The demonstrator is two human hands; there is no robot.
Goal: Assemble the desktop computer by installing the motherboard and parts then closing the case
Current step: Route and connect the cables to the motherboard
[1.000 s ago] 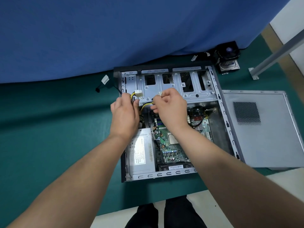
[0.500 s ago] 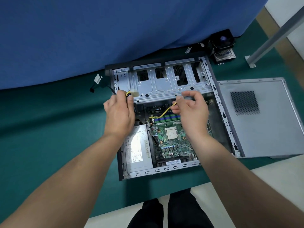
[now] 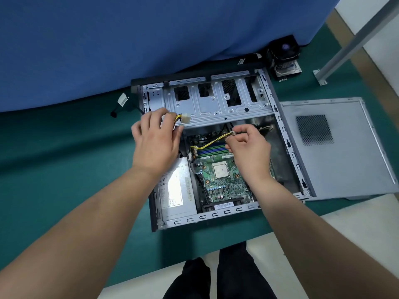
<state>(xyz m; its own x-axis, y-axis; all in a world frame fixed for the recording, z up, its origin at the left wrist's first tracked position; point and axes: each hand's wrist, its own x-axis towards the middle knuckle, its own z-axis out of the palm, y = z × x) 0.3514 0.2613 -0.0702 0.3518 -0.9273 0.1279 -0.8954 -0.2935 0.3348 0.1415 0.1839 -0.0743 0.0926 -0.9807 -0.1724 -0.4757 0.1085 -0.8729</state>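
We see a green mat (image 3: 54, 169) covering the work surface, with a blue cloth (image 3: 129, 39) draped behind it along the far edge. At the upper right a grey metal bar (image 3: 356, 37) slants down to a small foot plate on the mat. Below the mat's near edge lies pale floor (image 3: 269, 251), where dark trouser legs (image 3: 216, 277) show.
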